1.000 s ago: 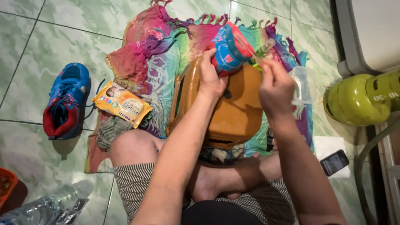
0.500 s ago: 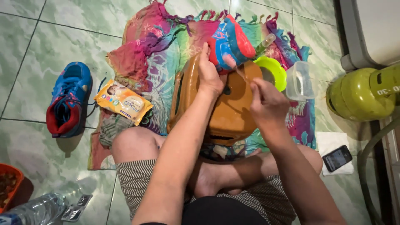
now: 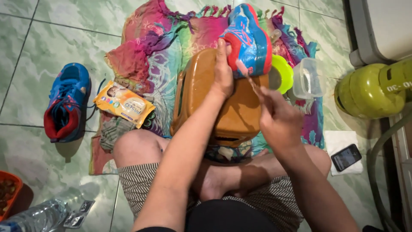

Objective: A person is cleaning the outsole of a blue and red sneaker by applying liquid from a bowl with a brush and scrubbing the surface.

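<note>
Green marbled tile floor [image 3: 51,43], spread with a fringed multicoloured cloth [image 3: 146,47]. At the right edge, a lime-green gas cylinder [image 3: 369,92] beside a white cabinet [image 3: 382,25]. On the cloth, a brown plastic stool [image 3: 234,111], just ahead of crossed bare legs. Resting on the stool's far end, a blue, red and orange sneaker [image 3: 249,36], tipped up on its side. Off to the left on the tiles, its matching shoe [image 3: 66,101], lying flat. Between that shoe and the stool, a yellow wipes packet [image 3: 124,104] on the cloth's edge. Right of the stool, a lime-green bowl [image 3: 283,73] and a clear plastic container [image 3: 309,79], just beside each other. Left hand [image 3: 223,73] closed around the sneaker's heel, steadying it against the stool. Right hand [image 3: 277,118] clenched on a thin brush [image 3: 244,71], its pink head touching the sneaker's red edge. Near the right knee, a black phone [image 3: 345,157] on a white tissue [image 3: 339,144]. Bottom left, a clear plastic bottle [image 3: 34,217] and an orange tub [image 3: 10,193].
</note>
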